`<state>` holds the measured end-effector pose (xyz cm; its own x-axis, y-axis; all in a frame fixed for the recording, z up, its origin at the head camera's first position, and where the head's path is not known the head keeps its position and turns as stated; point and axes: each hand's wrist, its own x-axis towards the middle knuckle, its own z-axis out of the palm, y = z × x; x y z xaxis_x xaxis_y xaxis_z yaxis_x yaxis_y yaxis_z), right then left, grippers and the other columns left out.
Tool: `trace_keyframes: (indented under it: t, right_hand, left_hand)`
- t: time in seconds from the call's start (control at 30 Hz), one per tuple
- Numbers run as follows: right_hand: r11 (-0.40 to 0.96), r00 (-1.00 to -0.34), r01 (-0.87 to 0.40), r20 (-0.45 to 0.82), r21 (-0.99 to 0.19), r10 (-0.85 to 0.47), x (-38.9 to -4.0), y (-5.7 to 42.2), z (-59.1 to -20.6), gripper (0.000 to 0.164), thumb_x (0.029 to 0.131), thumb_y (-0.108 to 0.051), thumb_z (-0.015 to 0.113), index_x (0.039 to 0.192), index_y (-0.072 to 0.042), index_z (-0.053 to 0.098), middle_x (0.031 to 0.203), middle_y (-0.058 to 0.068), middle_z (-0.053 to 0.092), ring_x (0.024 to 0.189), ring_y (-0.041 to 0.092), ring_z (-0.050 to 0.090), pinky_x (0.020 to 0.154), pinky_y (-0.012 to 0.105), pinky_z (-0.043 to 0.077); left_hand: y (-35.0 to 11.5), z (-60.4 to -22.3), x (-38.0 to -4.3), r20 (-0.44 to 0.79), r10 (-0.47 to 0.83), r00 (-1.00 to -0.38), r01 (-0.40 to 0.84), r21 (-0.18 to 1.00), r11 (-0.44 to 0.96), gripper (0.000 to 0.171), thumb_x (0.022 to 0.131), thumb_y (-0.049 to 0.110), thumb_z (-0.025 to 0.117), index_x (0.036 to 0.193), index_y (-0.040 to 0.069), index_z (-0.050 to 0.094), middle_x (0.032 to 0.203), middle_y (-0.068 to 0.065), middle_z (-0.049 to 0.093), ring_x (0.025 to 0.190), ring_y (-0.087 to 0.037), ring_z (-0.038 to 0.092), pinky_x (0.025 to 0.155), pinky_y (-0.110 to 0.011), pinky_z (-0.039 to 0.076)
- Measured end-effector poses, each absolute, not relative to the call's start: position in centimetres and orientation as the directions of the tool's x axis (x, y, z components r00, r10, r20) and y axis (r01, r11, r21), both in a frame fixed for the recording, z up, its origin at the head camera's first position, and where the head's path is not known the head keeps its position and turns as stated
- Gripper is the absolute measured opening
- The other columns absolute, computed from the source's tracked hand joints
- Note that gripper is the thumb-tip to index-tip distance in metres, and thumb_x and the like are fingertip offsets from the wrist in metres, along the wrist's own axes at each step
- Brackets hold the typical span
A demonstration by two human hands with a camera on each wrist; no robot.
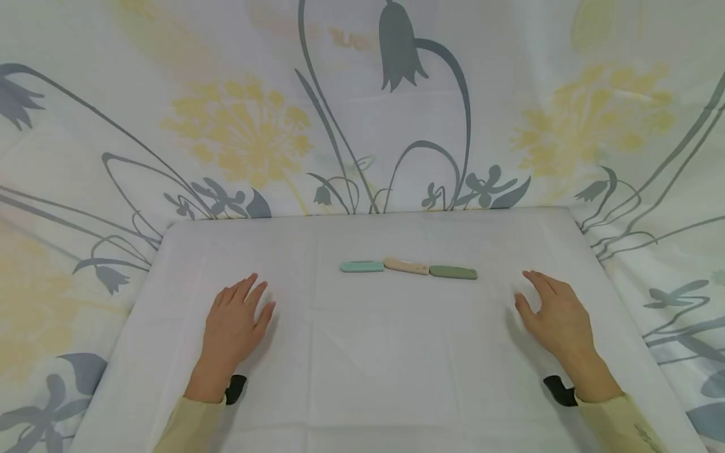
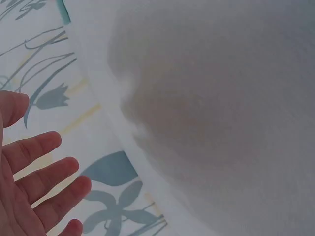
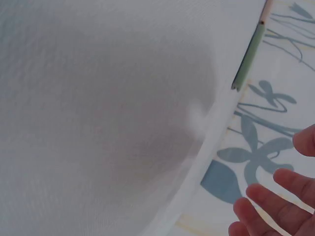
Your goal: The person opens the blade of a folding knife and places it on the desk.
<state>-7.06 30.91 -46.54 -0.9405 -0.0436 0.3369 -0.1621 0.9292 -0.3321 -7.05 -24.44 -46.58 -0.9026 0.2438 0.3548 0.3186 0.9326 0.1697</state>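
1. Head view: looks forward and down from above the near side, far enough back to take in most of the white cloth-covered worktop (image 1: 379, 358) and the flower-printed white fabric (image 1: 351, 126) beyond.
2. Left wrist view: close beside the bare left grip (image 1: 233, 327), low over the worktop, tilted, facing the far edge; shares the slim mint-green handle (image 1: 362, 267) with the head view.
3. Right wrist view: roughly mirrors that beside the bare right grip (image 1: 557, 314), sharing the slim sage-green handle (image 1: 453, 272).
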Motion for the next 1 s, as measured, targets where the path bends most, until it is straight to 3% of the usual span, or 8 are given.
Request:
trace_keyframes:
  t: [0.13,0.3,0.47,0.6,1.0]
  right_hand:
    - [0.910,-0.940,-0.165,0.341,-0.380,-0.028,-7.2,29.9,-46.7,0.037,0.090,-0.014,0.067,0.124,0.001,0.063,0.114,0.024,0.065,0.102,0.044,0.059,0.075,0.059,0.048]
    - [0.893,-0.952,-0.160,0.306,-0.420,-0.027,-7.3,28.9,-47.3,0.030,0.092,-0.012,0.065,0.119,0.001,0.066,0.104,0.022,0.068,0.091,0.039,0.064,0.068,0.054,0.049]
    - [0.872,-0.945,-0.199,0.322,-0.447,-0.051,-7.9,27.4,-47.7,0.024,0.092,-0.011,0.066,0.113,0.001,0.069,0.100,0.019,0.070,0.083,0.035,0.066,0.064,0.050,0.050]
    - [0.833,-0.937,-0.237,0.343,-0.500,-0.061,-8.3,25.5,-48.1,0.021,0.090,-0.007,0.067,0.109,0.000,0.071,0.098,0.017,0.071,0.078,0.033,0.066,0.063,0.047,0.050]
    - [0.664,-0.982,-0.185,0.152,-0.724,-0.108,-10.0,19.5,-48.4,0.026,0.095,-0.010,0.064,0.119,0.001,0.068,0.113,0.016,0.069,0.099,0.032,0.067,0.082,0.046,0.055]
  left_hand:
    - [-23.7,-46.8,-7.6,0.362,0.220,-0.906,0.325,0.261,0.909,0.037,0.094,0.024,0.067,0.121,-0.002,0.067,0.125,-0.021,0.064,0.113,-0.041,0.059,0.103,-0.055,0.038]
    - [-22.1,-47.1,-8.4,0.248,0.178,-0.952,0.263,0.369,0.891,0.031,0.096,0.025,0.065,0.117,0.002,0.070,0.115,-0.015,0.069,0.107,-0.037,0.062,0.106,-0.054,0.035]
    - [-20.2,-47.5,-9.7,0.178,0.144,-0.974,0.214,0.486,0.847,0.028,0.097,0.028,0.064,0.115,0.007,0.072,0.110,-0.008,0.071,0.096,-0.028,0.065,0.084,-0.046,0.050]
    - [-19.0,-47.9,-10.7,0.116,0.093,-0.989,0.145,0.606,0.782,0.027,0.098,0.028,0.063,0.116,0.008,0.070,0.106,-0.006,0.071,0.091,-0.023,0.067,0.076,-0.044,0.052]
    - [-15.8,-48.4,-13.2,-0.037,-0.018,-0.999,-0.041,0.802,0.596,0.026,0.099,0.026,0.062,0.119,0.011,0.068,0.110,-0.007,0.069,0.099,-0.022,0.064,0.087,-0.040,0.051]
